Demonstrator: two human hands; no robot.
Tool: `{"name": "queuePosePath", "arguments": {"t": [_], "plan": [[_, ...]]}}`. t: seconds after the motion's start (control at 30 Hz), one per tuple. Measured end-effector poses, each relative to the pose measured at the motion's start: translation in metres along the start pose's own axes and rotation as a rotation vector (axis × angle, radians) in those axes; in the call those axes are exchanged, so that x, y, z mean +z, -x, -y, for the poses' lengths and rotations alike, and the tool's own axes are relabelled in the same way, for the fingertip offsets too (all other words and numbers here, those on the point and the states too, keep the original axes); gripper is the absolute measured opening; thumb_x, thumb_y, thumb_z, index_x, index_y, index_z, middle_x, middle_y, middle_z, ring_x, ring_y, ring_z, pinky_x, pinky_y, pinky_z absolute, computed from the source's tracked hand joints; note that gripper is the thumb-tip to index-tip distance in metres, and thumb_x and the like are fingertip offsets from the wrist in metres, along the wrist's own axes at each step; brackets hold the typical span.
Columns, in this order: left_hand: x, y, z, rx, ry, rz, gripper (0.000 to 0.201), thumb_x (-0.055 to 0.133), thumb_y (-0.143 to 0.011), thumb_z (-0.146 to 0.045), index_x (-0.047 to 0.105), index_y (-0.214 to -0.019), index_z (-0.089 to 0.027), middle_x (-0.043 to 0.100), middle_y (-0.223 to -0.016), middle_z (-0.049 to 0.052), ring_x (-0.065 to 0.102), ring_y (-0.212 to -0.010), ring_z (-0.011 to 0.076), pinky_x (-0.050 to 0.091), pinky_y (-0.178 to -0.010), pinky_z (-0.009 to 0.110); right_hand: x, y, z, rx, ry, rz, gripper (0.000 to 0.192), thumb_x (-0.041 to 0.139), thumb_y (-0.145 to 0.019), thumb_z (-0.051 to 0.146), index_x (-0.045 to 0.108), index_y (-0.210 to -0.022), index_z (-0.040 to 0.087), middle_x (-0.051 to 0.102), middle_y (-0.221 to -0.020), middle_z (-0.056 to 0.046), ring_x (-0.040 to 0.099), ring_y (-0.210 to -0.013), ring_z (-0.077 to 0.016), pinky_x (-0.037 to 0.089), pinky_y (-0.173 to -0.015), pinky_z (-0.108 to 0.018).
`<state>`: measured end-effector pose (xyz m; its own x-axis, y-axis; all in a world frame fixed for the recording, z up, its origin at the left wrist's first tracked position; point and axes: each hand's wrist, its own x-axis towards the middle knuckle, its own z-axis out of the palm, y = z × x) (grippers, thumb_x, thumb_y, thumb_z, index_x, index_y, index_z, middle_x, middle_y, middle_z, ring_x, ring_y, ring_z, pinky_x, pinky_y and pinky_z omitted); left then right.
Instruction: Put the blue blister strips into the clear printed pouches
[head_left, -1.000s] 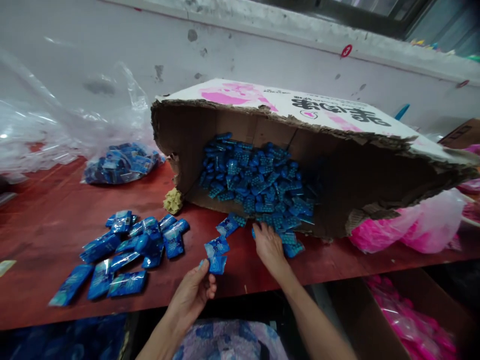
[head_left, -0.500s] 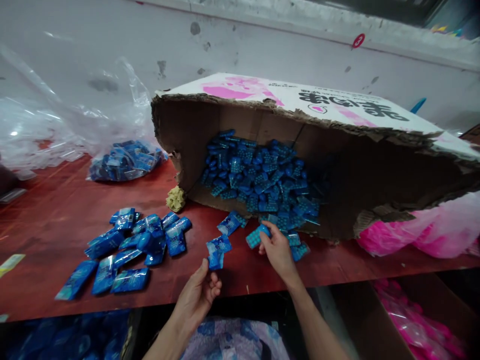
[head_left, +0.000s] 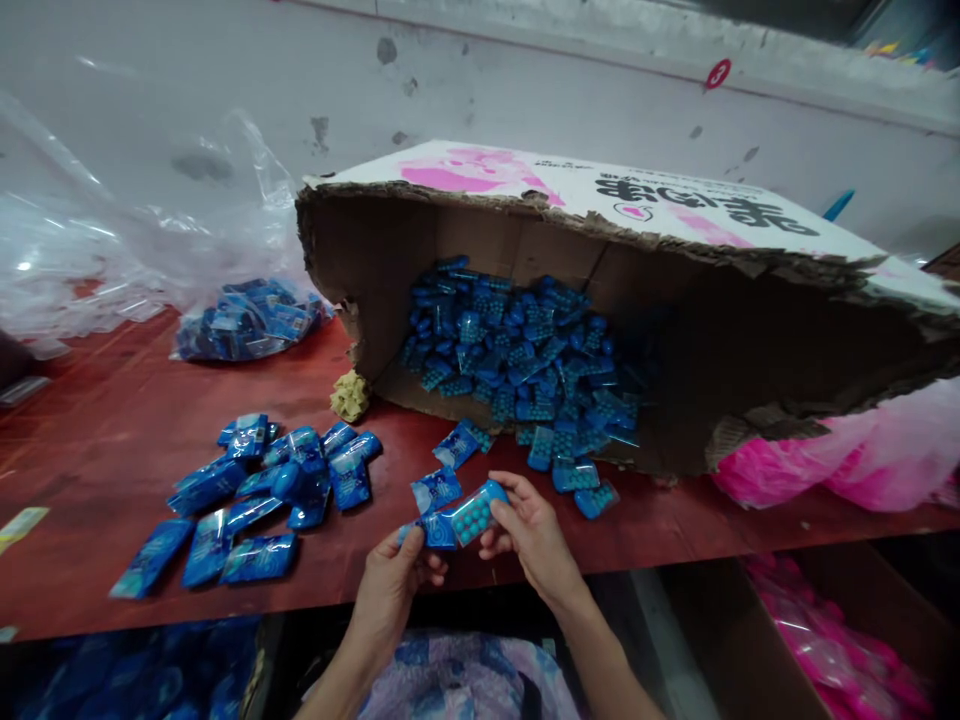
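Near the table's front edge, my left hand (head_left: 388, 592) is closed, pinching a blue printed packet (head_left: 439, 531) between thumb and fingers. My right hand (head_left: 536, 540) grips a small clear pack of turquoise beads with a blue end (head_left: 472, 514). The two meet, the bead pack's lower end at the packet's right edge; whether it is inside, I cannot tell. Just beyond them lies another blue packet (head_left: 435, 489). Past that, a torn-edged cardboard box (head_left: 517, 240) on its side holds a heap of bead packs (head_left: 517, 345), some spilling out at its mouth.
Filled blue packets (head_left: 259, 480) lie in a loose pile on the red table (head_left: 142, 415). Behind them sits a clear bag of blue packets (head_left: 251, 318). A crumpled yellowish lump (head_left: 349, 396) touches the box corner. Pink bags (head_left: 787, 470) stand at right; below is a box of pink packs (head_left: 840, 640).
My right hand has drawn the bead pack from the box mouth toward me and left, up against the packet in my left hand. My left hand has stayed nearly in place.
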<state>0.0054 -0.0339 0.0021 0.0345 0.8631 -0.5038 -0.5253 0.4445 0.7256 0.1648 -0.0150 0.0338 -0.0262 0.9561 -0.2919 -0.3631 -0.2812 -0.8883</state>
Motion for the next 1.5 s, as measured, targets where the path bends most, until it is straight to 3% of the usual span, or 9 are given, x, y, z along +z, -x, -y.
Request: {"name": "queuePosePath", "arguments": {"t": [0.3, 0.5, 1.0, 1.5], "plan": [[-0.010, -0.004, 0.001, 0.147, -0.069, -0.014, 0.028, 0.068, -0.061, -0.041, 0.064, -0.061, -0.013, 0.062, -0.049, 0.001, 0.059, -0.051, 0.0144, 0.049, -0.052, 0.026, 0.004, 0.010, -0.009, -0.028, 0.006, 0.023, 0.036, 0.062, -0.073, 0.029, 0.045, -0.103, 0.021, 0.060, -0.083, 0.001, 0.063, -0.058, -0.0107, 0.053, -0.043, -0.019], [-0.015, -0.005, -0.003, 0.143, -0.079, 0.035, 0.025, 0.067, -0.064, -0.038, 0.065, -0.061, -0.013, 0.061, -0.049, 0.001, 0.060, -0.056, 0.0156, 0.050, -0.056, 0.027, 0.003, 0.015, -0.010, -0.081, 0.052, 0.045, 0.035, 0.061, -0.074, 0.029, 0.045, -0.104, 0.022, 0.060, -0.086, 0.001, 0.064, -0.062, -0.0113, 0.055, -0.046, -0.020], [-0.010, -0.002, -0.007, 0.120, -0.025, 0.018, 0.026, 0.068, -0.063, -0.039, 0.064, -0.061, -0.014, 0.060, -0.048, 0.001, 0.062, -0.059, 0.0169, 0.050, -0.058, 0.028, 0.009, 0.025, -0.031, -0.206, 0.039, -0.113, 0.033, 0.062, -0.076, 0.027, 0.045, -0.103, 0.024, 0.060, -0.085, 0.002, 0.064, -0.067, -0.0117, 0.057, -0.052, -0.022], [-0.006, -0.001, -0.007, 0.106, -0.006, -0.029, 0.027, 0.070, -0.060, -0.039, 0.063, -0.062, -0.013, 0.062, -0.048, 0.001, 0.061, -0.055, 0.0163, 0.051, -0.055, 0.028, 0.017, 0.026, -0.034, -0.160, -0.010, -0.182, 0.037, 0.068, -0.069, 0.031, 0.048, -0.099, 0.023, 0.062, -0.086, 0.000, 0.064, -0.065, -0.0141, 0.056, -0.050, -0.024]]}}
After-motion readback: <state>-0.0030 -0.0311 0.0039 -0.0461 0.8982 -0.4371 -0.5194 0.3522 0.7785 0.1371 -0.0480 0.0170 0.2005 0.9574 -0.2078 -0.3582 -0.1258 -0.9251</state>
